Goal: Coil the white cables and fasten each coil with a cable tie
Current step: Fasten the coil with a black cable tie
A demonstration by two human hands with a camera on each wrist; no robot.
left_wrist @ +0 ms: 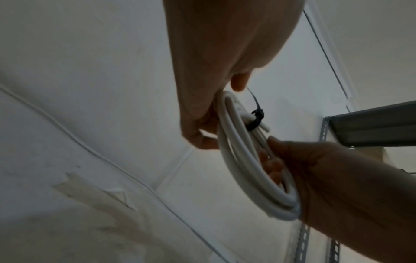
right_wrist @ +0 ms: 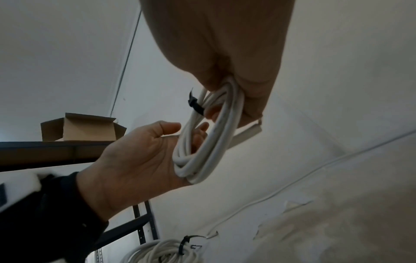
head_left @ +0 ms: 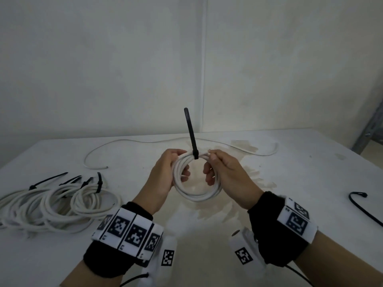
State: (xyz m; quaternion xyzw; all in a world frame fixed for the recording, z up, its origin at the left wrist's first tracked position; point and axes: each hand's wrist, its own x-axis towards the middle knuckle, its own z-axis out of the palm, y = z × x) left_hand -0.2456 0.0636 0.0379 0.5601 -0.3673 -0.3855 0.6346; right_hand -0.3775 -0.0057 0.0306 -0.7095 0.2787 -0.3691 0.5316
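At the left of the bench (head_left: 290,204) lies a heap of finished coils (head_left: 62,204), each cinched by a black tie with its tail sticking up, likely put aside there to keep the working space free. Beyond them, at the far edge, a loose white cable (head_left: 145,140) trails across the bench, not yet coiled.

In the middle, the left hand (head_left: 163,175) grips the left side of the coil in hand (head_left: 196,196), its fingers curled through the ring and thumb over the top, so the loops stay stacked. The coil is held above the bench, between both hands, tilted toward the head camera. A black cable tie (head_left: 191,134) is wrapped round its top, head seated on the bundle and tail pointing straight up; it appears already threaded and drawn snug, though how tight cannot be told.

The right hand (head_left: 226,172) holds the right side of the coil, fingers curled inside the ring and thumb and forefinger pinching the strands just beside the tie, probably to steady the bundle at the fastening point.

Far right on the bench, well apart, lies a spare black tie (head_left: 364,208), presumably for the remaining cable.
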